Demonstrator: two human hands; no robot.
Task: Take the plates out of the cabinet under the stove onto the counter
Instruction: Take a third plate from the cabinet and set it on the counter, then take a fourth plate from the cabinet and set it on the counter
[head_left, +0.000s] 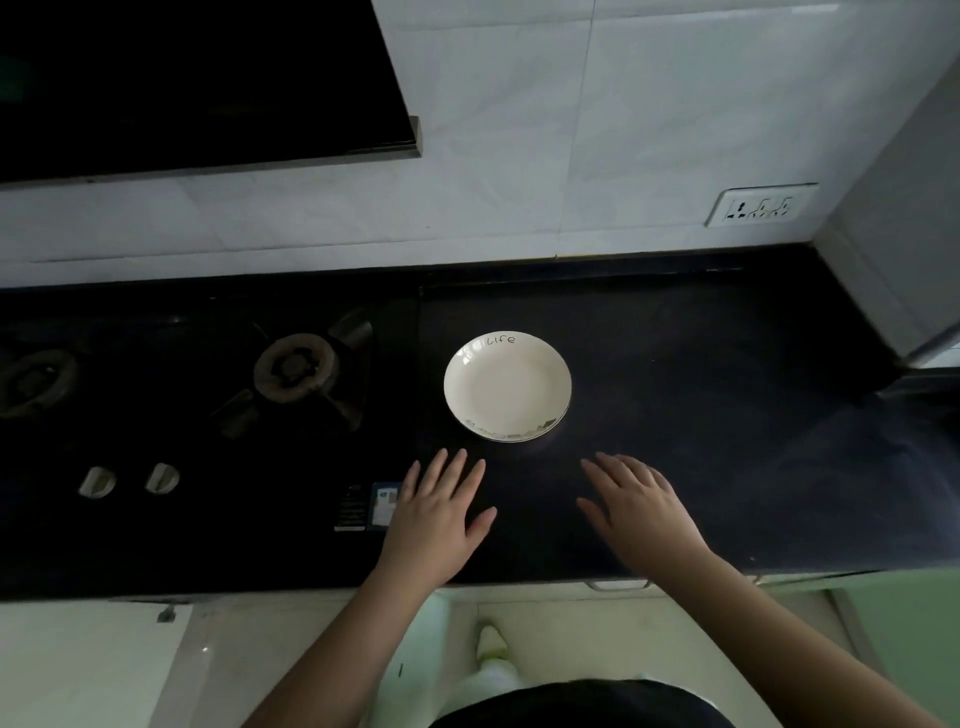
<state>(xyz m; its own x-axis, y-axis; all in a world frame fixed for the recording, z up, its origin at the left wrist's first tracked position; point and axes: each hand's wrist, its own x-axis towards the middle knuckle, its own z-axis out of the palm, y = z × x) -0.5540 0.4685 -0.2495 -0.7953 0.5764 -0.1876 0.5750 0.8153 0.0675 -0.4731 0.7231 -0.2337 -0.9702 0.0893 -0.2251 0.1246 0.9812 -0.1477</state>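
A white plate (507, 387) with the word "Life" on its far rim sits on the black counter (701, 415), just right of the stove. My left hand (436, 514) lies flat on the counter below the plate's left side, fingers spread, holding nothing. My right hand (641, 506) lies flat below the plate's right side, also empty with fingers apart. Both hands are a short gap away from the plate. The cabinet under the stove shows only as a pale front (78, 660) at the lower left, with a small handle (166, 614).
A gas stove (208, 395) with two burners (296, 366) and two knobs (130, 480) fills the counter's left half. A range hood (197, 83) hangs above it. A wall socket (759, 205) sits at the right, next to a grey appliance side (898, 223). Light green cabinet fronts (904, 623) lie below.
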